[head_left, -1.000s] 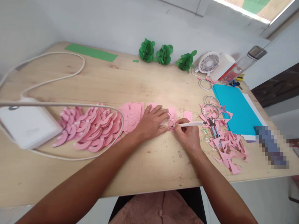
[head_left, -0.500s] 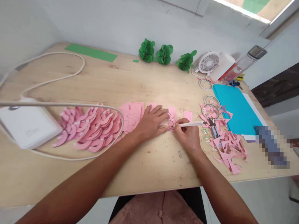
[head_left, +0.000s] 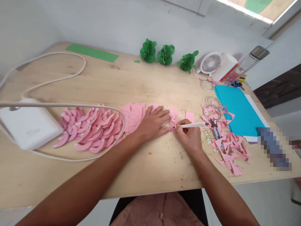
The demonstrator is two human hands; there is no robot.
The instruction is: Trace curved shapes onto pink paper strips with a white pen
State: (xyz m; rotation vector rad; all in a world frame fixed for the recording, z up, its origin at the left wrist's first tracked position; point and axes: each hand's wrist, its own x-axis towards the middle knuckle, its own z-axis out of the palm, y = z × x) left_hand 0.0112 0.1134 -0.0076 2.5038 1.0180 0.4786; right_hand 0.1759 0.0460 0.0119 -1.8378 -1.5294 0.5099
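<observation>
A small pink paper rectangle marked with dark curved lines (head_left: 173,114) lies flat on the pale wooden table (head_left: 105,81), between the two hands. At its left edge the left hand (head_left: 153,123) rests palm down, fingers spread, the tips reaching the paper. At its near right corner the right hand (head_left: 189,136) pinches a slim white pen (head_left: 194,125) between thumb and fingers, the writing end down at the paper. Left of the marked rectangle, past the left hand, lie overlapping pink paper sheets with drawn curves (head_left: 133,116) and, farther left, a heap of curved pink paper cutouts (head_left: 98,130). Just right of it is another pink paper rectangle (head_left: 189,117); farther right, jagged pink paper scraps (head_left: 231,149) lie beside bright blue sheets (head_left: 242,108). Well beyond it stand three ruffled green paper clusters (head_left: 148,51)
</observation>
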